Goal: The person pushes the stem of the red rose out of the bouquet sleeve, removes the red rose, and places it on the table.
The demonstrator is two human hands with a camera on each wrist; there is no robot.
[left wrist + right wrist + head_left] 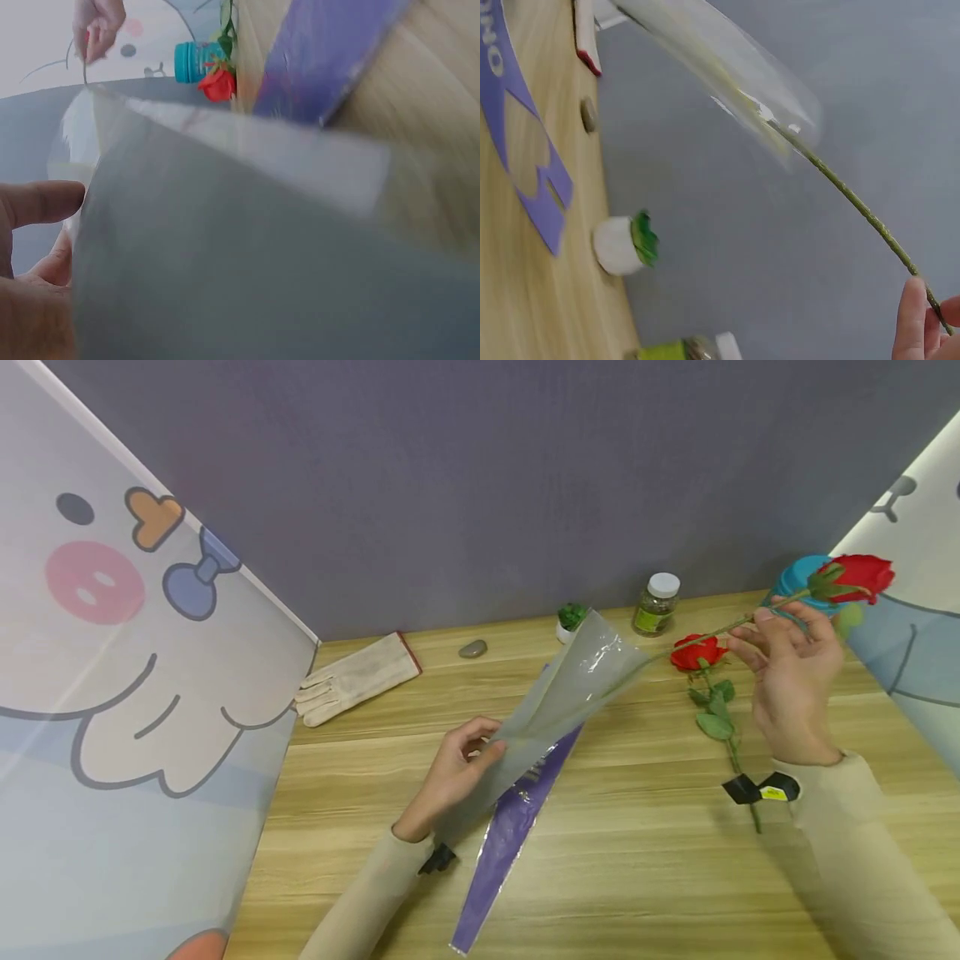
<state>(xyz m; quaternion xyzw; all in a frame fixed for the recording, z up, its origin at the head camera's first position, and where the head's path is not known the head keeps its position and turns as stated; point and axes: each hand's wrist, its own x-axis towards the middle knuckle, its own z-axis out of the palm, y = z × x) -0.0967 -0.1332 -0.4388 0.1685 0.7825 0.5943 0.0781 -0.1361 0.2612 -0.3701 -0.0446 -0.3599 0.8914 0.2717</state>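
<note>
In the head view my left hand (456, 770) grips a grey, clear-fronted flower sleeve (551, 706) by its edge, thumb on the near side. The sleeve is held tilted above the table, its wide mouth towards the upper right. My right hand (798, 681) pinches the stem of a red rose (862, 578), whose bloom points right, beyond the fingers. The lower part of that stem (855, 202) runs into the sleeve's mouth in the right wrist view. A second red rose (697, 653) with leaves lies on the table below my right hand.
A purple sleeve (517, 827) lies beneath the grey one. Along the back are a white work glove (363, 678), a grey stone (472, 648), a small potted plant (572, 618), a white-lidded jar (657, 603) and a blue container (802, 575). Walls (480, 493) bound the table.
</note>
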